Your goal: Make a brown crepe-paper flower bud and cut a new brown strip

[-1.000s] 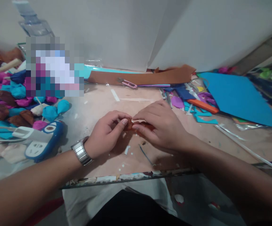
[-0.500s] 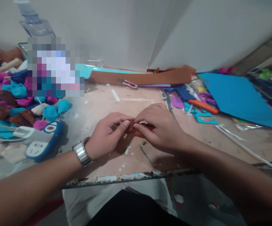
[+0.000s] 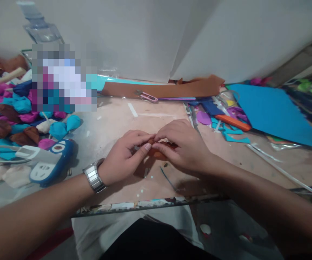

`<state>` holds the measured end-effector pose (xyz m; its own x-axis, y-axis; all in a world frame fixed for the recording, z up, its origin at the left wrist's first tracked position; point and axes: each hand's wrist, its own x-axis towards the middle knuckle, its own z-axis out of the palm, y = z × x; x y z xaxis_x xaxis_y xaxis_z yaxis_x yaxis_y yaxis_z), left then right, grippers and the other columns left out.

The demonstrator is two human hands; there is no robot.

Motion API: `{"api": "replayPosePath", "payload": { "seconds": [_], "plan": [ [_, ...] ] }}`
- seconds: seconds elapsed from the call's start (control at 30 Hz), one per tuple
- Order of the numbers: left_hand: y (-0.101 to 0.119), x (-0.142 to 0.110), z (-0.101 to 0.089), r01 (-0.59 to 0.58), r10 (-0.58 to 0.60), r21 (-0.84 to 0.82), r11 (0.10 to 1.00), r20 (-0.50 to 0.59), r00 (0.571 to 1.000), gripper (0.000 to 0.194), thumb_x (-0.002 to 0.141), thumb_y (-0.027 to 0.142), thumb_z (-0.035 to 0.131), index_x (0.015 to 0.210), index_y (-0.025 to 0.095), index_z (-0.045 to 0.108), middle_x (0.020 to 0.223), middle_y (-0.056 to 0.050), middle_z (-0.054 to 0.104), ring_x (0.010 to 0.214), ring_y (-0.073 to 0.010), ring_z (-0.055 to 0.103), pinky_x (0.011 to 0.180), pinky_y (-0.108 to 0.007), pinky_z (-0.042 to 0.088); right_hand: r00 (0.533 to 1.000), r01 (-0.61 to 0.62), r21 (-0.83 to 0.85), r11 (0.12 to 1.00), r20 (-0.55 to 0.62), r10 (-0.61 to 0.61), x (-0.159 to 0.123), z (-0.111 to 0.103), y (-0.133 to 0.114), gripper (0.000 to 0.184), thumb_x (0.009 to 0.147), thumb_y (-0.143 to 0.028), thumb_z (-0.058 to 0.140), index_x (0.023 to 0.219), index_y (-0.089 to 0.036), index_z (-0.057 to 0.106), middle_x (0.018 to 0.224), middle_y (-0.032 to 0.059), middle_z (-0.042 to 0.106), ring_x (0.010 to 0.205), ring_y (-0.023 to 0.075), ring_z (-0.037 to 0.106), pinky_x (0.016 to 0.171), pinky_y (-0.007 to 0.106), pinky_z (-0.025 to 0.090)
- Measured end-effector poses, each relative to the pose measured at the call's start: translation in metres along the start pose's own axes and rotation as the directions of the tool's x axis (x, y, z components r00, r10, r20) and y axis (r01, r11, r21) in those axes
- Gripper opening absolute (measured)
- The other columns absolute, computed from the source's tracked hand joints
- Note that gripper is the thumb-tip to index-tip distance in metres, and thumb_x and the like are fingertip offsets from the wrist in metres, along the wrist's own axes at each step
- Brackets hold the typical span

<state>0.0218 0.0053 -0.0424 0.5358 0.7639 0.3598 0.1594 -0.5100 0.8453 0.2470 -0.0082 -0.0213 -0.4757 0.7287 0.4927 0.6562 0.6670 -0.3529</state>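
Between the fingertips of both hands is a small piece of brown crepe paper (image 3: pixel 159 154), mostly covered by the fingers. My left hand (image 3: pixel 128 153), with a metal watch at the wrist, pinches its left end between thumb and forefinger. From the right, my right hand (image 3: pixel 184 144) grips the same piece, its thumb and fingertips meeting those of the left hand. The two hands sit just above the wooden board (image 3: pixel 112 122). Thin white scraps (image 3: pixel 132 109) and a dark thin strip (image 3: pixel 168 178) lie on the board around them.
Crumpled paper pieces (image 3: pixel 20 104) in several colours crowd the left, beside a blue power strip (image 3: pixel 51 162). Behind lie a brown sheet (image 3: pixel 123 89) and pink thread snips (image 3: pixel 149 96). An orange cutter (image 3: pixel 233 122) and a blue sheet (image 3: pixel 275 113) are at right.
The left hand has shifted slightly to the right, its thumb now closer to the right thumb. More of the brown piece's underside shows beneath the right thumb.
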Motion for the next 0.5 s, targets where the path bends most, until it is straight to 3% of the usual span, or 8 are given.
{"api": "replayPosePath", "payload": {
  "seconds": [0.5],
  "plan": [
    [0.0003, 0.0005, -0.0008, 0.081, -0.083, -0.041, 0.996, -0.048, 0.995, 0.025, 0.104, 0.033, 0.060, 0.122, 0.024, 0.075, 0.119, -0.009, 0.077, 0.113, -0.0229, 0.070, 0.104, -0.043, 0.051, 1.000, 0.008, 0.021, 1.000, -0.015, -0.008, -0.0011, -0.0020, -0.0016, 0.010, 0.097, -0.028, 0.071, 0.103, -0.021, 0.072, 0.100, 0.0052, 0.078, 0.096, 0.0227, 0.069, 0.092, 0.040, 0.045]
  ]
}}
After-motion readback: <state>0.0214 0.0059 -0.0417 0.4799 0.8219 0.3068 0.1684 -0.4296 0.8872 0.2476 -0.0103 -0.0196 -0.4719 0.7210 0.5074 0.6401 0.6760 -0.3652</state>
